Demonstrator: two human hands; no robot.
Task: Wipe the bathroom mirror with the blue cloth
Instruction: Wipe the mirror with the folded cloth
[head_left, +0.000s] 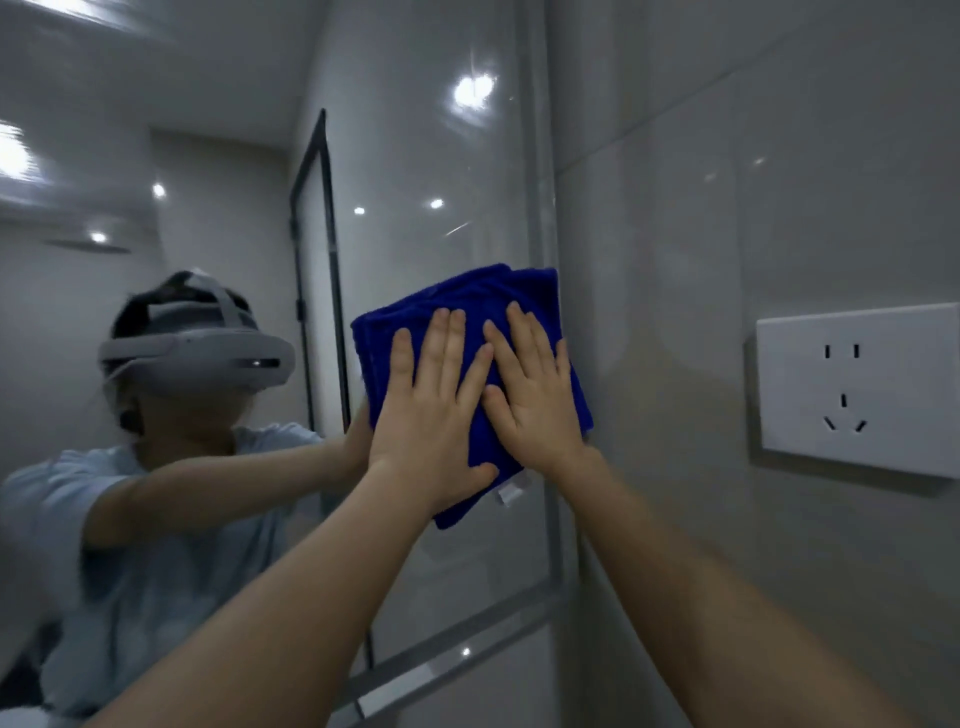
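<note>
The blue cloth (385, 343), folded into a thick pad, is held flat against the bathroom mirror (415, 156) at its right side, about mid-height in the view. It is pressed by both hands side by side. The left hand (431, 400) is laid open on the cloth's left half, fingers straight and spread, with the thumb stretched along the lower part. The right hand (537, 400) is likewise open and flat on the right half, fingers pointing up and slightly left. The two hands meet near the middle of the cloth. Nothing is gripped by either hand.

The cloth's right border appears to pass over the mirror's vertical right edge (545, 208) and onto the grey wall tile (675, 260), though the exact overlap cannot be judged through the blur. A small white tag (511, 493) is seen at the cloth's lower corner. The mirror's bottom edge (467, 629) runs below the forearms.

Open glass lies above the cloth and across to the left. Open glass is also left below, down to the bottom edge. To the right, well apart from the cloth, a white socket plate (857, 389) is fixed on the wall. In the reflection, a person in a pale blue shirt wearing a headset (197, 358) is shown, with a dark-framed glass door (318, 249) behind.
</note>
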